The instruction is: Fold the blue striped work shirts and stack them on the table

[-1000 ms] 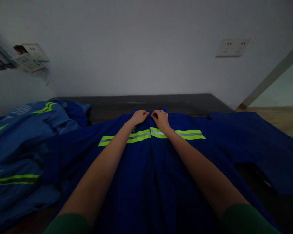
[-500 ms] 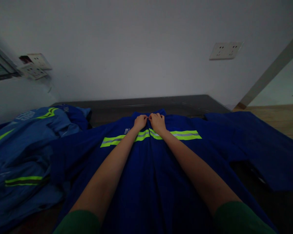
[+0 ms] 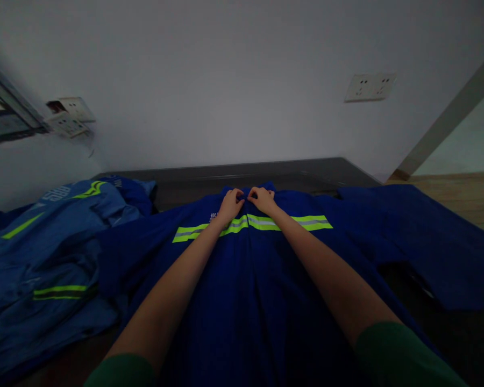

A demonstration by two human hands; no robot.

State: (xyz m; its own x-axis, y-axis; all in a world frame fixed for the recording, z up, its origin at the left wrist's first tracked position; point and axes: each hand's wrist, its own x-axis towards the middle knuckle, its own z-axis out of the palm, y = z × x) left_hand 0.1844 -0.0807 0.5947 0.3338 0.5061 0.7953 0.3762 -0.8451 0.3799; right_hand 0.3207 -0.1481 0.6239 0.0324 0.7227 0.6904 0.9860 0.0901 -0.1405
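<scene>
A dark blue work jacket (image 3: 226, 290) lies spread, front up, with yellow-green and silver reflective bands across its chest. My left hand (image 3: 230, 206) is at the upper front, left of the centre opening, its fingers curled on the cloth by the white lettering (image 3: 213, 217). Just right of the opening, my right hand (image 3: 263, 200) pinches the front edge below the collar (image 3: 269, 186), thumb and forefinger forming a loop. The fingertips of both hands are close together but apart. Any fastener between them is too small and dark to make out.
Lighter blue clothing (image 3: 64, 247) with reflective strips is heaped at the left. Flat dark blue cloth (image 3: 447, 252) lies at the right. Behind the collar runs the dark table's far edge (image 3: 210, 172), against a white wall (image 3: 226, 80) with sockets (image 3: 370, 87).
My fingertips have drawn slightly apart at the jacket's front opening, with the fingers more curled. The view has shifted a little, and the heap at the left appears farther right.
</scene>
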